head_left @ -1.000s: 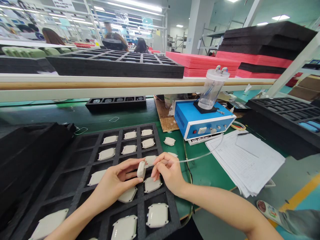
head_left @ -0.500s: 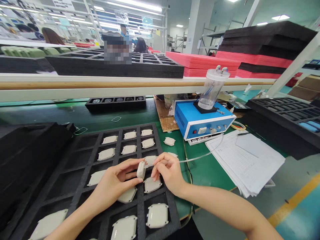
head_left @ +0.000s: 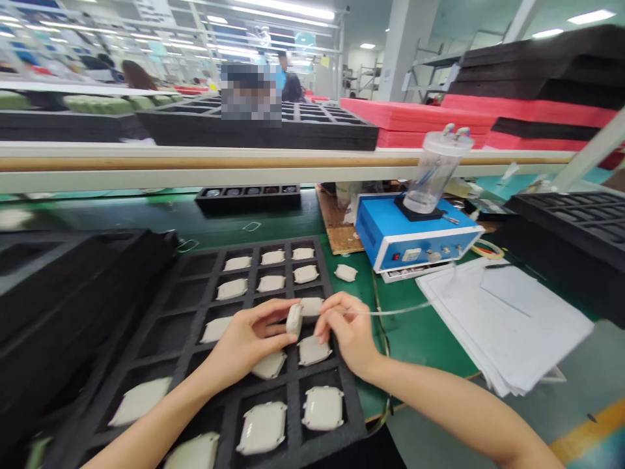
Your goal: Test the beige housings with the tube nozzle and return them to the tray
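A cream watch case (head_left: pixel 293 321) is tilted up on edge between the thumb and fingers of my left hand (head_left: pixel 251 339). Just to its right, my right hand (head_left: pixel 351 331) pinches the end of a clear thin tube (head_left: pixel 407 311); I cannot make out the tube's tip. Both hands are above a black foam tray (head_left: pixel 326 277), whose compartments hold several more cream watch cases, among them one (head_left: pixel 315 350) below my right fingers and another (head_left: pixel 323 408) nearer me. One loose watch case (head_left: pixel 346 273) lies on the green mat beyond the tray.
A blue dispenser box (head_left: pixel 415 228) bears a clear cylinder (head_left: pixel 434 172). Papers (head_left: pixel 508 326) lie at right. Black foam (head_left: pixel 97 286) is piled at left. A shelf edge (head_left: pixel 195 176) crosses behind, carrying foam trays and pink foam sheets (head_left: pixel 420 120). People sit farther back.
The camera has swung a little left, so the scene sits farther right. My hands keep the watch case and the tube, close together over the tray.
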A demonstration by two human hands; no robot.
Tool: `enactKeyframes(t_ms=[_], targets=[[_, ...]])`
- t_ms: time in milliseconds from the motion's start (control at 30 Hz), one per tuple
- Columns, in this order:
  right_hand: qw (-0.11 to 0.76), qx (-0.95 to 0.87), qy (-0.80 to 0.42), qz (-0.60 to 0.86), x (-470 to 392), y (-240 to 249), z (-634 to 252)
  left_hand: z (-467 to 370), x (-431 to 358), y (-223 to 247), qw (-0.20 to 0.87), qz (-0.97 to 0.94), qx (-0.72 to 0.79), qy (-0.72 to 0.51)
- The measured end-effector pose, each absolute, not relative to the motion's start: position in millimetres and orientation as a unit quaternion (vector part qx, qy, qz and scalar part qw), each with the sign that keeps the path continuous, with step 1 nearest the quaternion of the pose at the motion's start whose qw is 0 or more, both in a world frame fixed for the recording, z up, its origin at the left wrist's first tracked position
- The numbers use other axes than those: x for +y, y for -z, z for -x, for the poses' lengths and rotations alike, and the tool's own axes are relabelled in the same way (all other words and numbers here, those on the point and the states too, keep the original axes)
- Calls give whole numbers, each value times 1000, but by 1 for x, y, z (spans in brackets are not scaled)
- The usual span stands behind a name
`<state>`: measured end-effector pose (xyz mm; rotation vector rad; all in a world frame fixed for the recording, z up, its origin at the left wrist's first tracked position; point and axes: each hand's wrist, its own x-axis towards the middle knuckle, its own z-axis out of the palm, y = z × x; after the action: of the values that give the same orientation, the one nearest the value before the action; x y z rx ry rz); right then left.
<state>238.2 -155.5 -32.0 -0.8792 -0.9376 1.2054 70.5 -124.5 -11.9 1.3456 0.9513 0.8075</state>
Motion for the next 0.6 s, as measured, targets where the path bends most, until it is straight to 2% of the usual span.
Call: enactKeyframes(t_ms=[67, 167, 333, 500, 600], targets=[[672, -402, -487, 387, -158, 33, -240, -68, -124, 7, 602, -543, 417, -411], [661, -419, -493, 379, -158, 37, -243, -54, -122, -2, 585, -510, 438, -454], [636, -439, -511, 376, -158, 40, -245, -10, -122, -17, 497, -530, 547, -416], [628, -448, -514, 374, -160, 39, -246, 37, -123, -18, 337, -552, 661, -381], [625, -454, -515, 372, -160, 39, -246, 50, -127, -17, 298, -560, 699, -330]])
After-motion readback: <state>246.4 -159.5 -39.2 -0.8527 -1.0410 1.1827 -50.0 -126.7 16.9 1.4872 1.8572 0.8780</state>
